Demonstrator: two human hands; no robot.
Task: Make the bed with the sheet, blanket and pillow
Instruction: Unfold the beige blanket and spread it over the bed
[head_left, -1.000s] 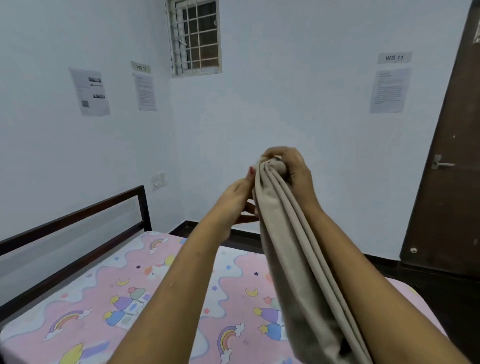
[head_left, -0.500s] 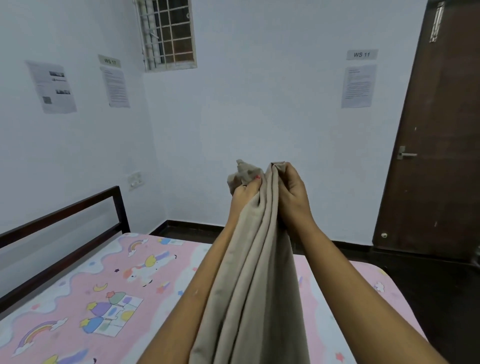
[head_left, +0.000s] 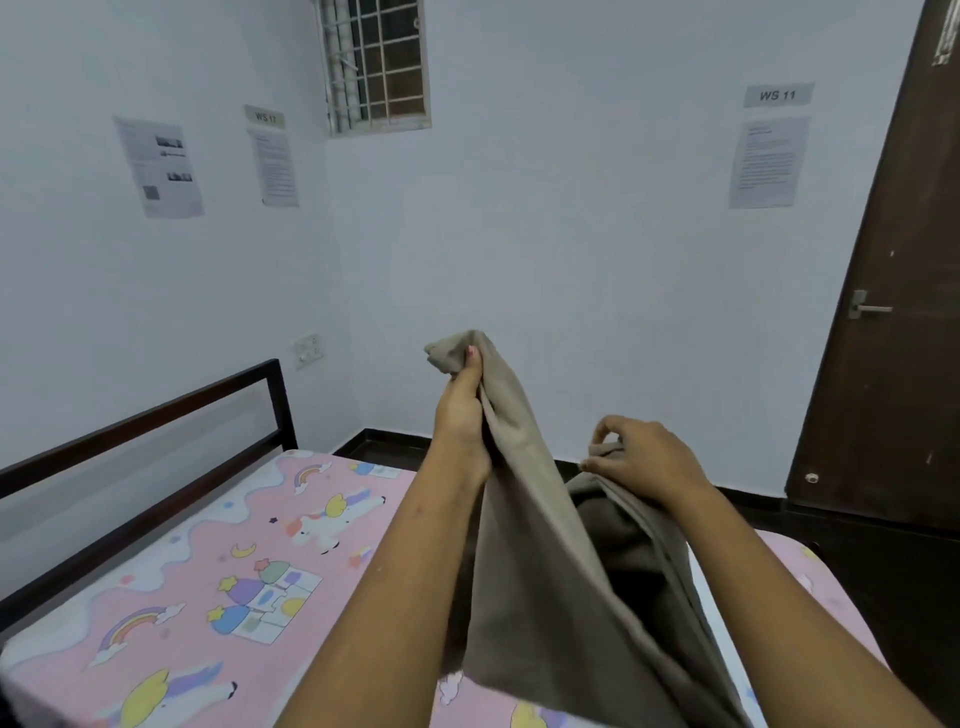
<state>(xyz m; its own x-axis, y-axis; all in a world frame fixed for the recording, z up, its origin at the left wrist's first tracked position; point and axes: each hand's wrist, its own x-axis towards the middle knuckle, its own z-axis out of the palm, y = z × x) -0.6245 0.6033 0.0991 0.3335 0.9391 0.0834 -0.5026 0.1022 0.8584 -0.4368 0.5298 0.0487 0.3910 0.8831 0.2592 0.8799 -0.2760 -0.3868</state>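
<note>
A beige blanket (head_left: 540, 582) hangs in folds in front of me, above the bed. My left hand (head_left: 460, 415) grips one top corner, held high near the middle of the view. My right hand (head_left: 641, 460) is lower and to the right, pinching another edge of the blanket between thumb and fingers. Between the hands the cloth opens into a dark hollow. Under it lies the pink sheet (head_left: 218, 566) with rainbows and unicorns, spread over the mattress. No pillow is in view.
A dark metal bed rail (head_left: 150, 415) runs along the left wall. A brown door (head_left: 893, 322) stands at the right, with dark floor (head_left: 883, 561) between it and the bed. Papers hang on the white walls and a barred window (head_left: 376, 62) is high up.
My hands were together at the blanket's top. The right hand has dropped down and to the right, pulling its edge away so the folds open. The left hand keeps its corner raised.
</note>
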